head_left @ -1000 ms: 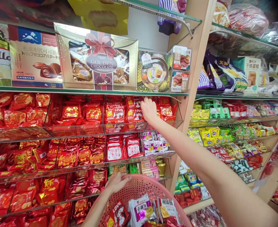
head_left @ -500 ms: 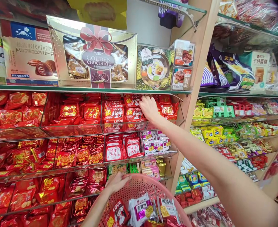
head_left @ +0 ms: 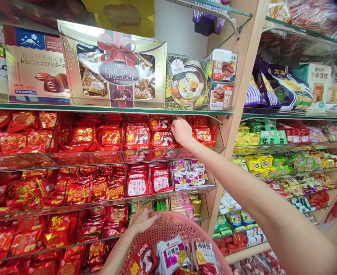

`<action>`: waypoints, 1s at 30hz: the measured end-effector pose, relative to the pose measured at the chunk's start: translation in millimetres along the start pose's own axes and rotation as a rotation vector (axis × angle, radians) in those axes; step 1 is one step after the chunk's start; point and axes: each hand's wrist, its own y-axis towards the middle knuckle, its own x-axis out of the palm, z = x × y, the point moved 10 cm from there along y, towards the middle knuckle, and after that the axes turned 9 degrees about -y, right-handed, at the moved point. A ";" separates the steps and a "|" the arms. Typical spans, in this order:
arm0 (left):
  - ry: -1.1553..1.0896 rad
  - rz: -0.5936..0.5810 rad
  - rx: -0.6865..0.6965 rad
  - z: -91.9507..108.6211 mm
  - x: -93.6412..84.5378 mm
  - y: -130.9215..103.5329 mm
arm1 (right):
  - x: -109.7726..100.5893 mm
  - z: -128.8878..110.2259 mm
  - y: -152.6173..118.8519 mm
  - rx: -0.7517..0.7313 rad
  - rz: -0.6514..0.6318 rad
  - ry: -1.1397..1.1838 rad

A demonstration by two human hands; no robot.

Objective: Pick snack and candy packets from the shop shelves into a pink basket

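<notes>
My right hand (head_left: 182, 130) reaches into the upper compartment under the glass shelf, its fingers curled together. They meet the right edge of a red "LOVE" snack packet (head_left: 159, 123), which sits tilted on top of similar packets; the fingertips are partly hidden. Below, my left hand (head_left: 142, 220) grips the far left rim of a pink perforated plastic basket (head_left: 190, 226). Inside the basket lie a red "LOVE" packet (head_left: 143, 259), a white-and-purple biscuit packet (head_left: 173, 255), a cream-coloured packet (head_left: 205, 256) and others, cut off by the frame's lower edge.
A glass shelf edge (head_left: 114, 109) runs just above my right hand, carrying a gold chocolate box (head_left: 154, 46). Clear dividers split tiers of red packets (head_left: 81, 191) at left. A wooden upright (head_left: 228, 149) separates them from more snack shelves at right.
The red packet beside my right fingers has shifted slightly and looks more tilted. My right hand has moved a little right and down in view. My left hand stays on the rim.
</notes>
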 end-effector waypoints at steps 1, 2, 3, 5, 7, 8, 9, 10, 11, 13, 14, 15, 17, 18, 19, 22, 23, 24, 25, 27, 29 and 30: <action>0.002 0.000 0.002 0.1 0.2 0.4 | 0.0 0.3 -0.3 0.015 -0.013 0.011; 0.002 0.000 0.004 0.1 0.2 0.8 | -0.4 0.0 -0.4 0.026 -0.019 0.017; 0.000 0.002 0.006 0.2 -0.1 0.9 | -1.3 -0.9 -0.4 0.031 -0.018 0.020; -0.004 0.006 0.007 0.0 -0.8 0.9 | -3.3 -2.6 0.3 0.042 -0.007 0.028; -0.009 0.003 -0.001 -1.1 -1.2 0.4 | -4.2 -3.1 1.7 0.062 0.004 0.044; -0.012 0.002 -0.006 -1.8 -1.5 -0.1 | -4.0 -2.8 2.6 0.077 0.004 0.054; -0.016 0.002 -0.009 -2.3 -1.8 -0.6 | -3.5 -2.2 3.4 0.095 0.002 0.065; -0.021 0.002 -0.009 -2.5 -2.3 -1.2 | -2.9 -1.4 4.2 0.114 -0.001 0.075; -0.025 0.005 -0.006 -2.6 -2.8 -1.8 | -2.3 -0.8 4.8 0.133 -0.004 0.086; -0.032 0.009 0.000 -2.9 -3.8 -2.9 | -0.8 0.7 6.0 0.169 -0.010 0.113; -0.035 0.008 0.001 -3.3 -3.8 -3.3 | -0.2 1.6 6.4 0.188 -0.011 0.130; -0.038 0.008 0.003 -3.8 -3.9 -3.7 | 0.4 2.9 6.9 0.208 -0.011 0.148; -0.047 0.008 0.008 -4.1 -4.0 -4.4 | 1.8 6.0 7.8 0.249 -0.009 0.192; -0.052 0.007 0.009 -4.3 -3.8 -4.7 | 2.6 7.7 8.2 0.268 -0.007 0.215; -0.056 0.005 0.008 -4.6 -3.7 -5.0 | 3.7 9.5 8.4 0.287 -0.007 0.240; -0.057 0.007 0.003 -4.8 -4.0 -5.8 | 7.4 14.5 7.7 0.339 -0.010 0.324; -0.056 0.008 0.003 -4.6 -4.1 -5.9 | 8.6 16.2 7.0 0.357 -0.008 0.354; -0.057 0.008 0.006 -4.4 -4.1 -5.9 | 10.1 18.1 6.2 0.377 -0.006 0.384; -0.058 0.006 0.008 -4.4 -3.8 -5.8 | 11.9 20.1 5.4 0.398 -0.005 0.417; -0.059 0.003 0.009 -5.1 -2.8 -5.2 | 16.2 23.8 4.3 0.437 -0.005 0.483; -0.053 0.010 0.012 -6.1 -2.5 -4.3 | 18.0 27.2 4.0 0.466 0.019 0.548; -0.049 0.014 0.015 -6.3 -2.4 -3.9 | 17.5 28.6 3.7 0.476 0.040 0.581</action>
